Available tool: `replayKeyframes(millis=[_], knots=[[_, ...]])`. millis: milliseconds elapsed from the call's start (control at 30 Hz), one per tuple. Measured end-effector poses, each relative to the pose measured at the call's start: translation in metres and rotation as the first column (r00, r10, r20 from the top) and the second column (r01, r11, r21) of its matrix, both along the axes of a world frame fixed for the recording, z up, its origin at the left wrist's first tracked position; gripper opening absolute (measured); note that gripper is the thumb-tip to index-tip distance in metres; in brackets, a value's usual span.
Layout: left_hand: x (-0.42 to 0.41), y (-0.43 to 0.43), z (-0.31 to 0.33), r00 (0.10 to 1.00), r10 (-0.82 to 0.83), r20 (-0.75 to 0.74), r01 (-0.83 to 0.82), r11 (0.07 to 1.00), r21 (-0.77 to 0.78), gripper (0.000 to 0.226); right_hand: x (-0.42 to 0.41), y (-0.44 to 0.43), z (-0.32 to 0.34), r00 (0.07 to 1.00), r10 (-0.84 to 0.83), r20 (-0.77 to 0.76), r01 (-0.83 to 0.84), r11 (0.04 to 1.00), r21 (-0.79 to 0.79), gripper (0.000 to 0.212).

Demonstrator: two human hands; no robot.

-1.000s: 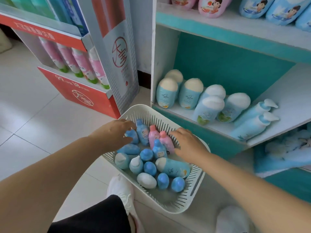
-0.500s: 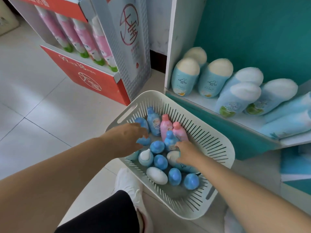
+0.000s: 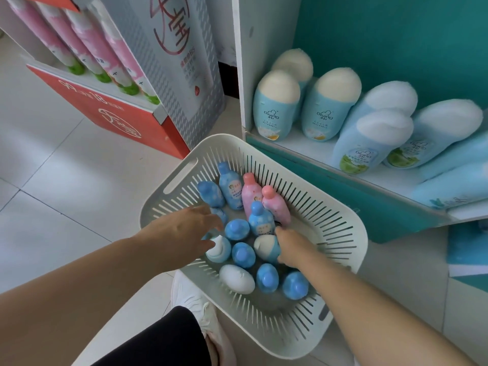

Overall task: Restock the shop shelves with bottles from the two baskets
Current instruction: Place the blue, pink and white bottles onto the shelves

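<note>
In the head view, my left hand [image 3: 182, 233] was spread wide, fingers straight and holding nothing, over the small blue bottles [image 3: 239, 229] at the left side of the white basket [image 3: 340, 223]. I could not tell whether it touched them. My right hand [image 3: 294, 247] was curled round a pale blue bottle with a white cap [image 3: 265, 245], which lay in the basket between both hands. Pink bottles [image 3: 253, 194] stood just beyond the right hand's fingers. The shelf [image 3: 311, 151], carrying larger blue bottles [image 3: 276, 109], lay farther beyond that hand.

Bottles [image 3: 243, 255] in basket [image 3: 340, 225] before shelf [image 3: 311, 149]
</note>
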State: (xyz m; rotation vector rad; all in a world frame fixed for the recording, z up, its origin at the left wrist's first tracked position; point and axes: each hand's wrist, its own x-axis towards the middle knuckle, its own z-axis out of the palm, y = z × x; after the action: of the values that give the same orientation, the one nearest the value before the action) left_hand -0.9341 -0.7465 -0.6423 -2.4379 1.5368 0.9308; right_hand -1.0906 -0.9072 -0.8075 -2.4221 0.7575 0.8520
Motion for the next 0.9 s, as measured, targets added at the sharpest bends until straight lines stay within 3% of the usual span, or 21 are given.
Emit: replayKeyframes(millis=[167,300,533,667,767,900], knots=[[-0.002,-0.007,0.001,1.000,-0.019,0.016,0.019,1.000,-0.008,0.036,-0.001,-0.004,0.005,0.994,0.103,0.023,-0.102,0.995,-0.008,0.043],[-0.006,-0.013,0.006,0.999,-0.046,0.028,0.046,0.999,0.008,0.036,-0.006,-0.004,0.017,0.991,0.084,0.105,-0.088,0.995,0.035,0.043],[-0.016,-0.033,0.028,0.996,-0.061,0.070,0.063,0.997,-0.034,0.035,-0.007,-0.017,0.076,0.940,-0.149,0.306,0.101,0.981,0.166,0.055],[-0.026,-0.048,0.043,0.997,-0.065,0.043,0.069,0.992,-0.110,0.049,-0.015,-0.020,0.128,0.867,-0.261,0.425,0.153,0.950,0.271,0.067],[-0.037,-0.057,0.052,0.998,-0.051,-0.022,0.046,0.982,-0.185,0.068,-0.022,-0.019,0.163,0.821,-0.295,0.489,0.170,0.944,0.283,0.059],[-0.053,-0.069,0.066,0.993,-0.004,-0.116,-0.030,0.955,-0.295,0.063,-0.030,-0.019,0.201,0.796,-0.289,0.532,0.175,0.951,0.254,0.048]])
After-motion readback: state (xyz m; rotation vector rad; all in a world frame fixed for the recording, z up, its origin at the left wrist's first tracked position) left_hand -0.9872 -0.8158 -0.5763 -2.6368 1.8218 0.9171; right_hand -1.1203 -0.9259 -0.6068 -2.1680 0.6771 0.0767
